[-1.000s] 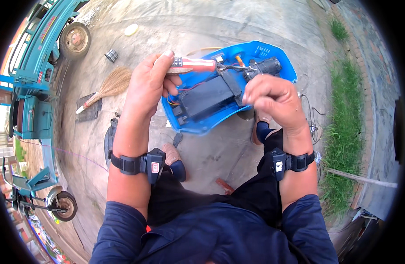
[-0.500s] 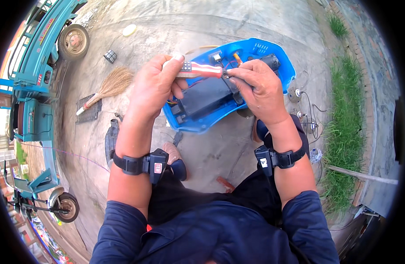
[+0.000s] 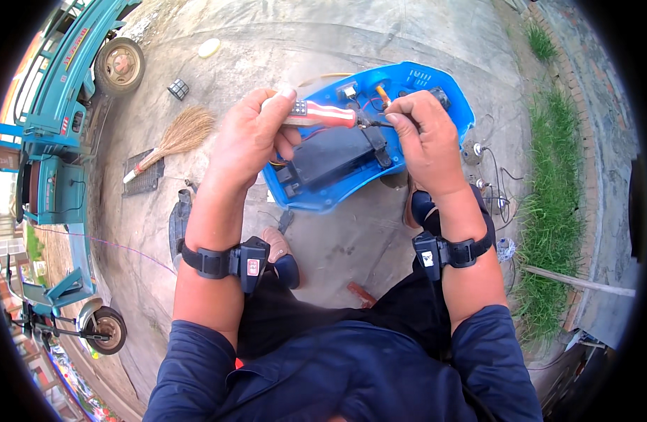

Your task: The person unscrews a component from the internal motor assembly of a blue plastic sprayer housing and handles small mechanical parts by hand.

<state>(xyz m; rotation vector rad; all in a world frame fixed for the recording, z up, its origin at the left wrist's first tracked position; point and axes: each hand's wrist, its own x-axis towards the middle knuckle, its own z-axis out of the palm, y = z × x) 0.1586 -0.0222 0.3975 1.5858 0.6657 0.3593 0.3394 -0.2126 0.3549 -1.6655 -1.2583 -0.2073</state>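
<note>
My left hand (image 3: 249, 133) is closed around the striped red-and-white handle of a screwdriver (image 3: 330, 116), held level above a blue plastic shell. From the handle a dark shaft runs toward my right hand (image 3: 429, 141), whose thumb and fingers pinch its far end. The tip is hidden in those fingers. Below both hands lies the blue plastic shell (image 3: 323, 200), its inside facing up. A long black box (image 3: 330, 158), thin wires and an orange-handled tool (image 3: 383, 95) are in it.
A straw broom (image 3: 179, 137) lies at left near a small caged object (image 3: 178, 89). Behind it stands a teal cargo vehicle (image 3: 52, 112); a wheeled vehicle (image 3: 102, 330) is lower left. Cabled metal parts (image 3: 478, 151) lie right of the shell, beside a grass strip (image 3: 552, 176).
My right hand has slid right along the screwdriver's shaft, away from the handle, baring more of the dark metal. My left hand stays almost still.
</note>
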